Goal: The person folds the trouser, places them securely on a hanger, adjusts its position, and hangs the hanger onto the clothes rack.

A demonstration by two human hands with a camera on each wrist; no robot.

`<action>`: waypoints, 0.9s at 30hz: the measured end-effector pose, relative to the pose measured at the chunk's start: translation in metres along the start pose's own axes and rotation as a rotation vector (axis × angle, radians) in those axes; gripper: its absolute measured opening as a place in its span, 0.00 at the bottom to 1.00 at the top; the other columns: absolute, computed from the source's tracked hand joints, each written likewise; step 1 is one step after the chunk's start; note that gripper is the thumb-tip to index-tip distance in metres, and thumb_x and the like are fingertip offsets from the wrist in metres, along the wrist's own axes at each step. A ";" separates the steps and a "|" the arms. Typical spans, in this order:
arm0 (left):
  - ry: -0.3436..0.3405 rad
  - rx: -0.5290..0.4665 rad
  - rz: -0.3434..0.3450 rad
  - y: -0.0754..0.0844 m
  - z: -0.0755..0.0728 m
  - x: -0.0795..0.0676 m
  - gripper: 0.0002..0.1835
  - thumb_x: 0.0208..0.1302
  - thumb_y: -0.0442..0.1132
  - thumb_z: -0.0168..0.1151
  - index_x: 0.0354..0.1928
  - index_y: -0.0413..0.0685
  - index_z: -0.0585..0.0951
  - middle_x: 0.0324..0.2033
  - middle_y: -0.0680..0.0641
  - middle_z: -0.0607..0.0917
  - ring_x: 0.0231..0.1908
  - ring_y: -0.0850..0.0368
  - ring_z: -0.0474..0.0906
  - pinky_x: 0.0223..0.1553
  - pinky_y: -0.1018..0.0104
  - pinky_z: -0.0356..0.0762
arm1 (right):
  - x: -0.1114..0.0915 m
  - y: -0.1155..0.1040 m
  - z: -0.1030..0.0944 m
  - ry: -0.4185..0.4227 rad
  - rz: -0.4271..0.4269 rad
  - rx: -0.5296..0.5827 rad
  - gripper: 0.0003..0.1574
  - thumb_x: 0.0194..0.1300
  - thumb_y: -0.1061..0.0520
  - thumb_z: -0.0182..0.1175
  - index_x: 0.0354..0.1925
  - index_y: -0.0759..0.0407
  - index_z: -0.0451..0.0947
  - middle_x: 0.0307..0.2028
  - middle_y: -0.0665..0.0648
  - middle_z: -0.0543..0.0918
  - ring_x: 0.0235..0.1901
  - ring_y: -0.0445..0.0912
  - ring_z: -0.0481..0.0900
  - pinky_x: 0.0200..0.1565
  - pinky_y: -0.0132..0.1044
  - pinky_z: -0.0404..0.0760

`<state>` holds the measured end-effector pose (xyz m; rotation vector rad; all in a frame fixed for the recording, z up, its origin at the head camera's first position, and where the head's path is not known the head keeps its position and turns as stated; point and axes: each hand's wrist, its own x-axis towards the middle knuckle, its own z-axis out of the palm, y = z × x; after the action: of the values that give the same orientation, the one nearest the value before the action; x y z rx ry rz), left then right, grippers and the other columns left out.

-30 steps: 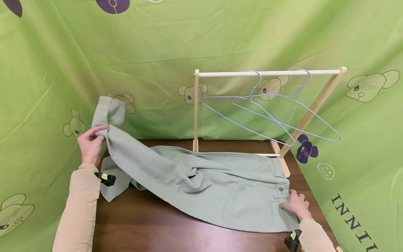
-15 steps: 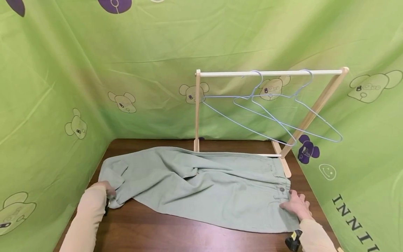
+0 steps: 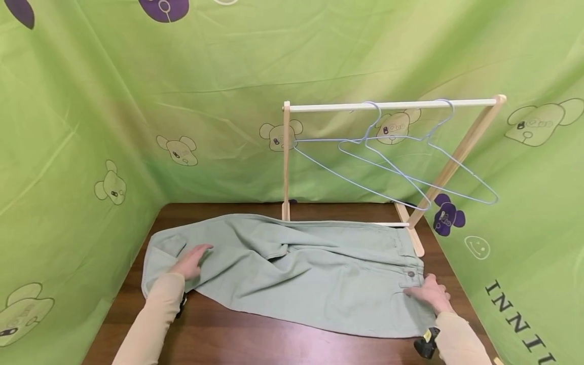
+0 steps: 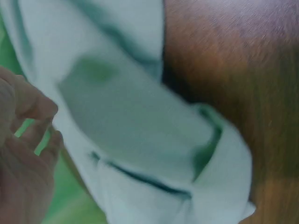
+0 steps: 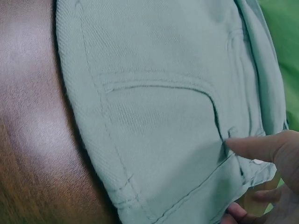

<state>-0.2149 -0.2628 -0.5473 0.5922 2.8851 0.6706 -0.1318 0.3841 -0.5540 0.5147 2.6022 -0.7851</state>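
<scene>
Pale green trousers [image 3: 337,284] lie lengthwise across the table, waistband to the right and legs to the left, with folds around the middle. Over the leg ends hovers or rests my left hand [image 3: 188,263], its fingers apart and holding nothing; contact with the cloth cannot be made out. In the left wrist view a turned-over hem [image 4: 224,172] shows beside the hand. My right hand [image 3: 431,294] pinches the waistband near the button [image 3: 411,274]. The right wrist view has the thumb [image 5: 254,147] on top of the cloth by the front pocket, other fingertips at the waistband's edge.
Behind the trousers stands a wooden rack [image 3: 286,162] with a white top bar. Two lilac wire hangers [image 3: 365,187] hang from it, overlapping. Green printed fabric [image 3: 219,61] walls in the brown table [image 3: 237,334] at the back and sides.
My left hand has brought the lifted leg down onto the table, let go of it, and moved right over the cloth. My right hand stays at the waistband.
</scene>
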 end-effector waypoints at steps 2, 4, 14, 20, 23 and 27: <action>-0.049 0.019 -0.020 0.002 0.005 -0.001 0.38 0.43 0.16 0.53 0.65 0.31 0.70 0.61 0.27 0.75 0.63 0.28 0.71 0.62 0.38 0.72 | 0.000 0.002 0.000 -0.021 0.022 -0.005 0.57 0.59 0.44 0.62 0.58 0.91 0.47 0.54 0.94 0.61 0.56 0.86 0.62 0.59 0.71 0.66; -0.102 0.037 -0.070 0.002 0.008 -0.003 0.37 0.45 0.18 0.55 0.65 0.32 0.70 0.62 0.27 0.74 0.63 0.28 0.71 0.61 0.36 0.72 | 0.000 0.005 0.000 -0.033 0.026 0.005 0.57 0.59 0.42 0.62 0.56 0.92 0.52 0.52 0.92 0.65 0.54 0.82 0.68 0.58 0.68 0.70; -0.236 0.070 -0.264 0.005 0.007 -0.001 0.39 0.53 0.34 0.65 0.70 0.38 0.67 0.62 0.28 0.69 0.64 0.25 0.63 0.57 0.26 0.68 | 0.008 0.004 0.005 0.098 -0.101 0.099 0.43 0.63 0.53 0.58 0.60 0.85 0.55 0.56 0.88 0.66 0.55 0.79 0.69 0.56 0.66 0.73; -0.174 0.180 -0.255 0.005 0.004 0.002 0.38 0.53 0.34 0.66 0.69 0.36 0.67 0.54 0.27 0.80 0.56 0.29 0.77 0.57 0.35 0.74 | 0.006 0.004 -0.005 0.261 -0.196 0.235 0.32 0.69 0.59 0.54 0.64 0.73 0.57 0.60 0.83 0.68 0.57 0.75 0.70 0.56 0.60 0.69; -0.175 0.212 -0.237 0.005 0.004 0.004 0.36 0.54 0.34 0.66 0.66 0.33 0.69 0.50 0.29 0.84 0.50 0.32 0.81 0.54 0.41 0.78 | 0.004 0.007 -0.014 0.350 -0.211 0.263 0.31 0.69 0.60 0.54 0.64 0.72 0.59 0.60 0.82 0.68 0.58 0.74 0.69 0.55 0.60 0.67; -0.216 0.168 -0.294 0.005 0.004 0.003 0.32 0.59 0.36 0.58 0.67 0.34 0.70 0.55 0.28 0.82 0.54 0.30 0.79 0.54 0.39 0.77 | 0.004 0.018 -0.021 0.429 -0.175 0.238 0.31 0.68 0.59 0.53 0.64 0.72 0.61 0.60 0.82 0.68 0.58 0.77 0.68 0.55 0.64 0.67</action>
<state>-0.2151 -0.2558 -0.5489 0.2303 2.7579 0.3045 -0.1321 0.4106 -0.5475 0.5816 2.9941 -1.1632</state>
